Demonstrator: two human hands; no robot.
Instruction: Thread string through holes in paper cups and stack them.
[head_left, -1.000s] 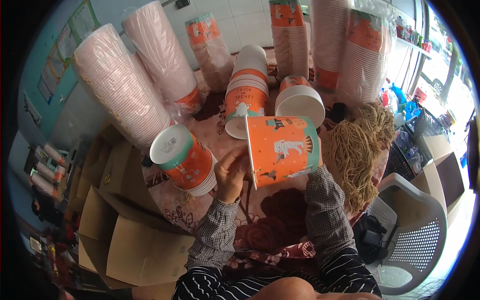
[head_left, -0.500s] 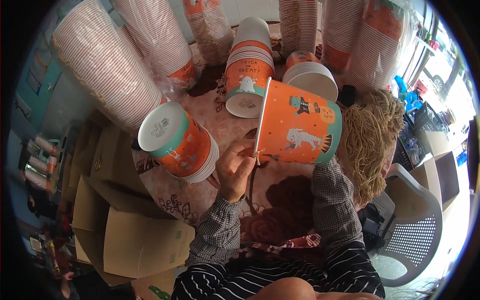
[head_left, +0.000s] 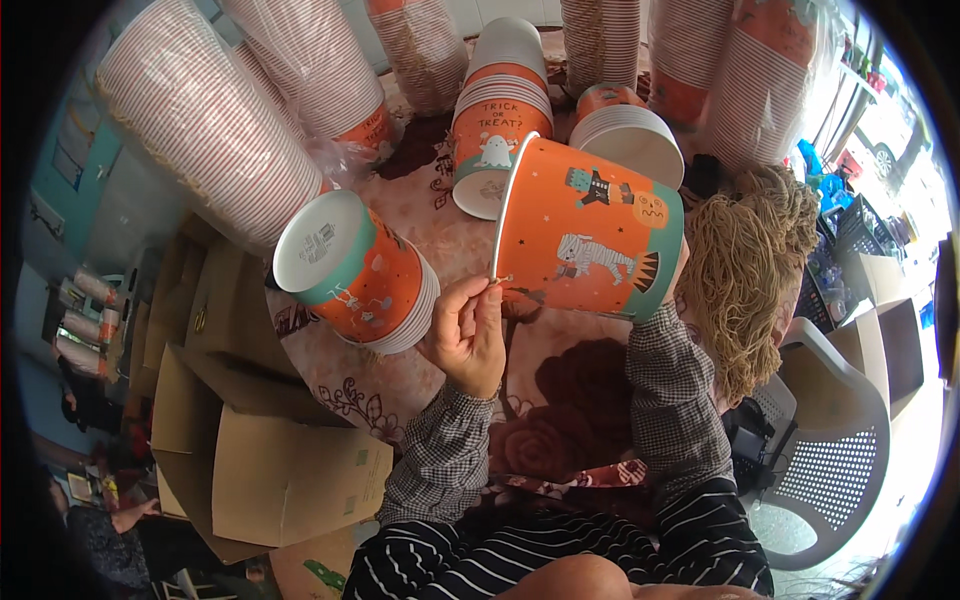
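Note:
An orange paper bucket (head_left: 575, 235) with a white rim and green base band, printed with Halloween figures, is held tilted on its side above the table. Its rim faces left. My left hand (head_left: 470, 335) is closed in a pinch at the lower rim, where a short bit of beige twine (head_left: 503, 279) shows beside the fingertips. Behind the base end, my right hand (head_left: 682, 272) holds the bucket; most of its fingers are hidden. A short nested stack of matching buckets (head_left: 365, 275) stands upside down left of my left hand.
A round table with a flowered cloth (head_left: 370, 400) carries plastic-wrapped bucket stacks (head_left: 200, 130) along its far side. More nested buckets lie at the centre (head_left: 495, 130) and right (head_left: 630, 135). A beige twine bundle (head_left: 745, 270) hangs over the right edge. Open cardboard boxes (head_left: 290, 480) stand left, a grey chair (head_left: 830, 450) right.
The bucket has tilted a little and shifted slightly left and up. My left fingers have moved up against its rim, and the twine end that hung there shows less.

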